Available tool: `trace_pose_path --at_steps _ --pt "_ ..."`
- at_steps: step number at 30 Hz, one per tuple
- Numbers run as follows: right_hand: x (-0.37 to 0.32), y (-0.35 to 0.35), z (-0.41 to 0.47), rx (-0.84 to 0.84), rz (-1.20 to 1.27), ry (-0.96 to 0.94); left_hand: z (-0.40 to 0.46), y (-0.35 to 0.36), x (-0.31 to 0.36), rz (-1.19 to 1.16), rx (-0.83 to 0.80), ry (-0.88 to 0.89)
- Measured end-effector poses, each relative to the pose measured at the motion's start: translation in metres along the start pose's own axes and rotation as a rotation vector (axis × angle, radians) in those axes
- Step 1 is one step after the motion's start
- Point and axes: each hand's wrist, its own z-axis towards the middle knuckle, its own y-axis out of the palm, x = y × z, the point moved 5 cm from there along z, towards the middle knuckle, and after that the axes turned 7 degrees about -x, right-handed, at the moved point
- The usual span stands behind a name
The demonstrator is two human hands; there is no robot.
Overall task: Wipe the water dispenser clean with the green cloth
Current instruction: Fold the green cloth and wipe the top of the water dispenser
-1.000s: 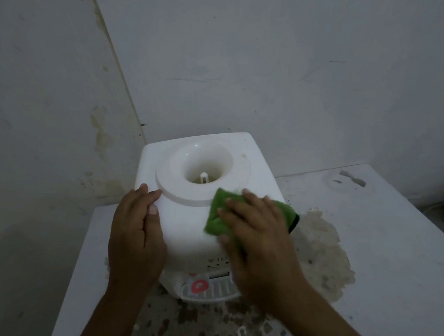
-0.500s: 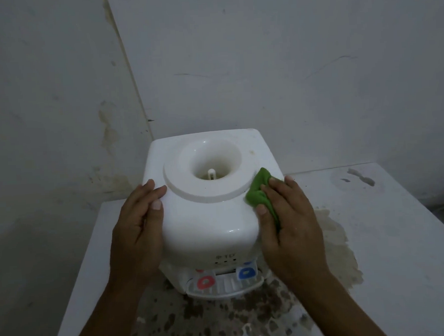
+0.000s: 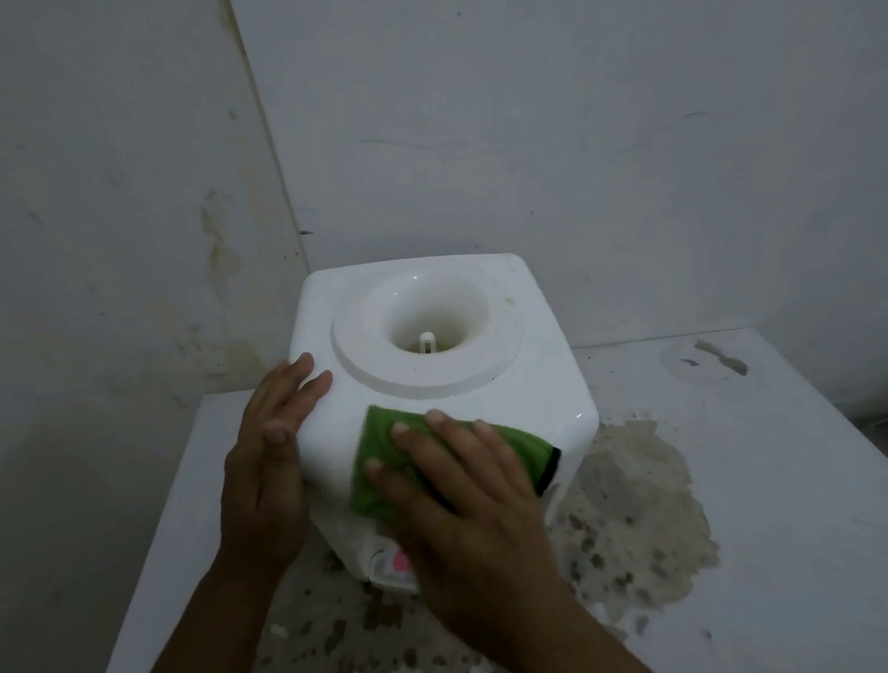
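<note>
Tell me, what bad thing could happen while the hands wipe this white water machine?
The right hand presses the green cloth on the water dispenser's front; only the flat left hand steadies it, so it might slide. The table's flaking patch could dirty the cloth.

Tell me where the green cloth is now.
In the head view, the green cloth lies on the water dispenser's upper front, under the right hand, below the round collar.
</note>
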Motion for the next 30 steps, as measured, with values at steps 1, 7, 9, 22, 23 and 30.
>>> trace_pose_path --at_steps 1,7,9,22,23,30 --pt "0.014 -0.006 -0.006 0.049 0.047 0.062 0.0 0.0 0.002 0.016 0.012 0.0" --pt "0.09 -0.031 -0.007 0.175 0.31 0.442 0.001 0.0 0.015 0.129 0.044 -0.038" --pt "0.107 -0.037 0.005 0.14 0.434 0.608 0.001 0.0 0.017 0.178 0.043 -0.055" --pt "0.063 -0.035 -0.003 -0.114 0.157 0.145 0.047 0.014 0.059 0.697 -0.099 -0.374" --pt "0.068 -0.037 -0.001 -0.113 0.153 0.16 0.048 0.017 0.057 0.737 -0.108 -0.376" --pt "0.141 -0.044 0.037 -0.104 0.636 0.656 0.041 0.023 0.047 0.698 -0.107 -0.377"
